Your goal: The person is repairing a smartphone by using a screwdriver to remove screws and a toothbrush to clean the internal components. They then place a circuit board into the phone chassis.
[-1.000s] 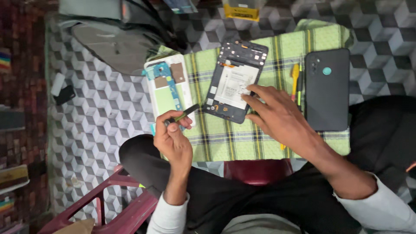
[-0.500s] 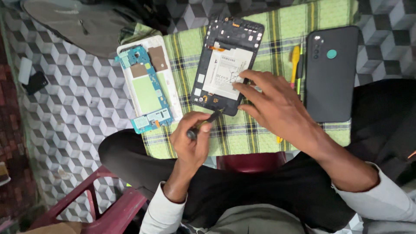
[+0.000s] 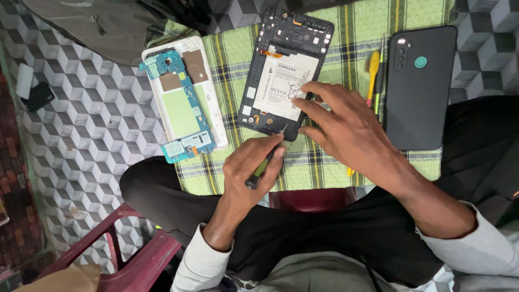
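An opened black tablet frame [image 3: 270, 116] with a white battery lies on a green checked cloth [image 3: 324, 173] over my lap. My left hand [image 3: 248, 167] grips a small screwdriver [image 3: 265, 162] with a green-and-black handle; its tip touches the frame's near edge. My right hand [image 3: 346, 130] rests on the frame, fingers spread over the battery's right side, pressing it flat. To the left lies a white tablet back shell [image 3: 216, 103] carrying a blue circuit board [image 3: 181, 103].
A dark phone [image 3: 419, 86] lies face down on the cloth's right side, with yellow and green pry tools [image 3: 374, 65] beside it. A red plastic stool [image 3: 135, 249] stands below left. A small dark object [image 3: 37, 97] sits on the patterned floor at left.
My left hand has moved right from beside the white shell to the black frame, bringing the screwdriver tip onto its near edge. My right hand stays on the frame.
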